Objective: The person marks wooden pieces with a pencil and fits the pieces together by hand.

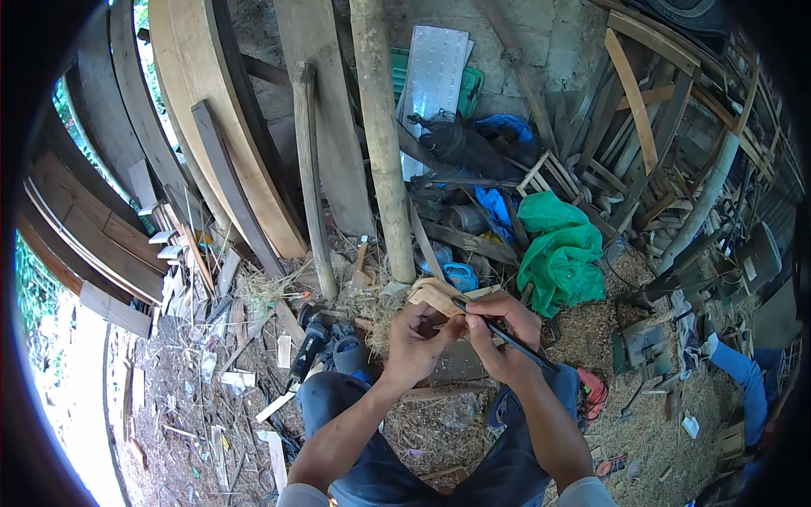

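In the head view, my left hand [418, 342] closes its thumb and fingers on a small pale piece of carved wood [437, 296], held up above my knees. My right hand [505, 338] grips a slim dark tool with a long handle [522, 346]. The tool's thin end reaches the near edge of the wood, and its handle slants back past my palm toward the lower right. Whether that end is a knife blade or a chisel tip is hidden by my fingers. Both hands are close together, with the thumbs almost meeting beneath the wood.
A black power tool [311, 345] lies left of my knee, beside a grey slipper [348, 355]. A red tool [594, 393] is on the right. Boards [232, 127] and a pole [384, 144] lean ahead; a green plastic bag [559, 253] sits among scrap. Shavings cover the ground.
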Tool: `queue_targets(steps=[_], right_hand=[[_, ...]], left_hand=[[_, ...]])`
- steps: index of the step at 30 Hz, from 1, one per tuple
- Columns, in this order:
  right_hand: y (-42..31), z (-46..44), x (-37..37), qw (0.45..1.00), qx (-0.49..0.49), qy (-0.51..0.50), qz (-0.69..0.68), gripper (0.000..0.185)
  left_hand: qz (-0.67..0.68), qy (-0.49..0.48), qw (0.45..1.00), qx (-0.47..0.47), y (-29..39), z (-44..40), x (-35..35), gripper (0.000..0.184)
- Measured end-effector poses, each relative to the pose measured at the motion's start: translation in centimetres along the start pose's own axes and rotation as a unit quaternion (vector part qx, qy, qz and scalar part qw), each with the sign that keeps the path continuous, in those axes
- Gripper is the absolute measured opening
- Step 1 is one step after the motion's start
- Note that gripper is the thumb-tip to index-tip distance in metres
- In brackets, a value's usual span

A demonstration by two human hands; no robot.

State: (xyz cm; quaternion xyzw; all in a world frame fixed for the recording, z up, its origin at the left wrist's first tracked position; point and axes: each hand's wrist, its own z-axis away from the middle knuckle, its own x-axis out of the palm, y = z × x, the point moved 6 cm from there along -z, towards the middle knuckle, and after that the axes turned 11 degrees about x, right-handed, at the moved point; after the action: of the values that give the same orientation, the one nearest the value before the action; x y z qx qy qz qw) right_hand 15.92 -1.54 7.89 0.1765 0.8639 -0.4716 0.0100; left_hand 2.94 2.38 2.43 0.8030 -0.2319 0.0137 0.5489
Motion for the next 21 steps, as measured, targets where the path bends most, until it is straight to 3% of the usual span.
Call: queue_targets(steps=[21], right_hand=[[-0.02, -0.14, -0.02, 1.000, -0.006, 0.000, -0.008, 0.010]], left_hand=[[-0.036, -0.012, 0.998, -0.048, -0.04, 0.16, -0.26, 0.018]])
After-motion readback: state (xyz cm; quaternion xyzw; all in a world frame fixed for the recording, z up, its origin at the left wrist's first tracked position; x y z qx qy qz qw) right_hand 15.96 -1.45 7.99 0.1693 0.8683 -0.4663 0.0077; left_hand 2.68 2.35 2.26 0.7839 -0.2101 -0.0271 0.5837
